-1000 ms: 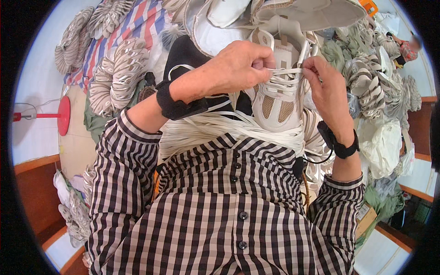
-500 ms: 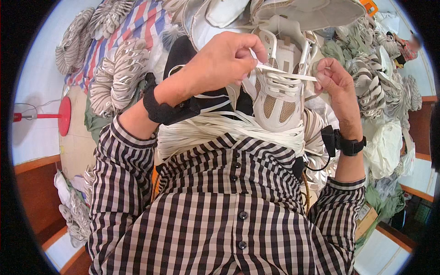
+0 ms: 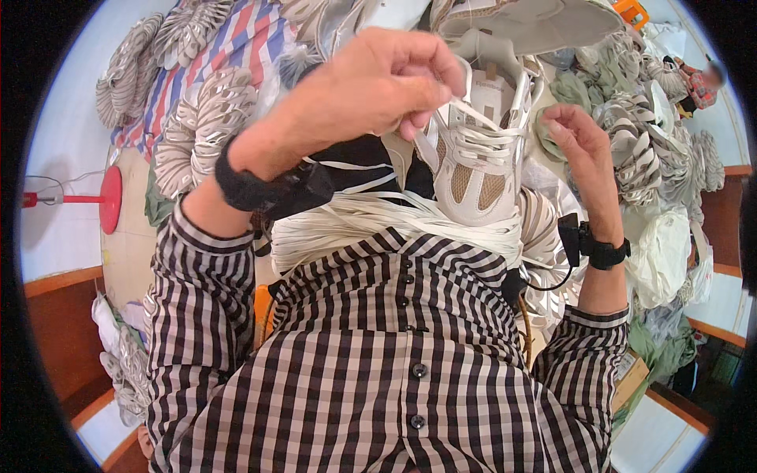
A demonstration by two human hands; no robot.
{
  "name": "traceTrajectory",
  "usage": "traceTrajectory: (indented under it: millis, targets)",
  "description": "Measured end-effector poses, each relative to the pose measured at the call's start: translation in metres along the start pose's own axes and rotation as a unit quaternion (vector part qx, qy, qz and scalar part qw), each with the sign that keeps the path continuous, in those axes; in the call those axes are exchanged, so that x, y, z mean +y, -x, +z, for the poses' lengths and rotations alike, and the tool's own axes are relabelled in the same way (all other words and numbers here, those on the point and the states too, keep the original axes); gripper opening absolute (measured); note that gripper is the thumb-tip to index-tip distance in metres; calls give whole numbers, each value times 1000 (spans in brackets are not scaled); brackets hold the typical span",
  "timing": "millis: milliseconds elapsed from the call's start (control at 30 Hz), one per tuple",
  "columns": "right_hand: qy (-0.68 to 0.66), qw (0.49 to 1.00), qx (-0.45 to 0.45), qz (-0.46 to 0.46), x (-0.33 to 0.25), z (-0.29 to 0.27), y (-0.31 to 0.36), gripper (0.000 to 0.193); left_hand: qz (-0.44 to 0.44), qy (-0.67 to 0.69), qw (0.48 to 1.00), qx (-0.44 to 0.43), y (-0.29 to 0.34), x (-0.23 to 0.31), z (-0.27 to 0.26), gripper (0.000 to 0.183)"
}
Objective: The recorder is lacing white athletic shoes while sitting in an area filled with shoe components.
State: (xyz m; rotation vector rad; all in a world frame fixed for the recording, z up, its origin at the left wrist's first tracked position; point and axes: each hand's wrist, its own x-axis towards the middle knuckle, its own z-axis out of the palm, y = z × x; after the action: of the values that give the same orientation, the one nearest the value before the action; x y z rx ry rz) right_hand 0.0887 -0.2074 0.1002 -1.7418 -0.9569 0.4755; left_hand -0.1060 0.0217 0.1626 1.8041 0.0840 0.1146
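You seemed mid-lacing, your left hand (image 3: 386, 83) pinching the lace (image 3: 477, 116), your right hand (image 3: 582, 146) loosely parted beside the shoe (image 3: 477, 189), which lay toe toward you; the next move likely called for snugging.

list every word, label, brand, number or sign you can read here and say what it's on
Nothing can be quoted with certainty.
Small print in the opening of the white-and-beige shoe: too small and blurred to read.
Cardboard box at lower right: any marking too small to tell.
Elsewhere: none I can make out.
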Motion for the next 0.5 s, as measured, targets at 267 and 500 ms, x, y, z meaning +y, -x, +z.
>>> traceTrajectory:
  millis: [267,500]
  targets:
    - [23,975,-126,-181,-123,44,-7,31,73,88,992,-54,24,90,-15,23]
    - [-241,925,-235,-174,-187,41,-11,18,206,145,954,-161,29,110,-66,29]
